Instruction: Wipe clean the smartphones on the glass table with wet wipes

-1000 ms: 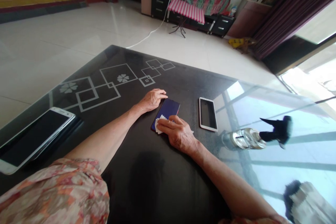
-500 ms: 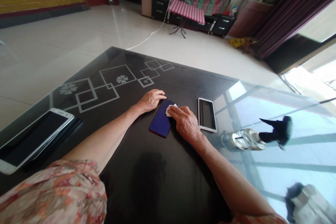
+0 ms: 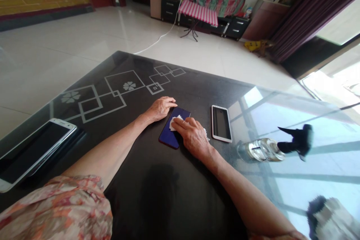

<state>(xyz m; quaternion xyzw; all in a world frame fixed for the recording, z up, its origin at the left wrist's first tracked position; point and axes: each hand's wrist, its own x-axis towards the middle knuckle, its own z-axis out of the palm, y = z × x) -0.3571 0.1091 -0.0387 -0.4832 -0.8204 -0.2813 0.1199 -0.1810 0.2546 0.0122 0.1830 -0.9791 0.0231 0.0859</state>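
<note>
A phone (image 3: 171, 139) with a dark blue face lies at a slant on the black tabletop. My left hand (image 3: 161, 108) rests at its upper left edge, with the fingertips against the phone's top corner and the thumb side along its edge. My right hand (image 3: 194, 135) presses a small white cloth (image 3: 173, 123) onto the middle of the phone, the fingers bent over it. A jagged white edge of the cloth also shows past the hand's right side. Just right of that hand lies a white-framed phone (image 3: 221, 123).
A clear spray bottle (image 3: 263, 150) with a black trigger head lies on its side at the right. A greyish cloth with a jagged edge (image 3: 333, 217) sits in the lower right corner. At the left, a white phone (image 3: 36, 150) rests on a dark flat object. The glossy table (image 3: 197, 78) reflects the window.
My right hand has slid the white cloth down and left across the blue phone, from near its top right to its middle. My left hand stays at the phone's edge.
</note>
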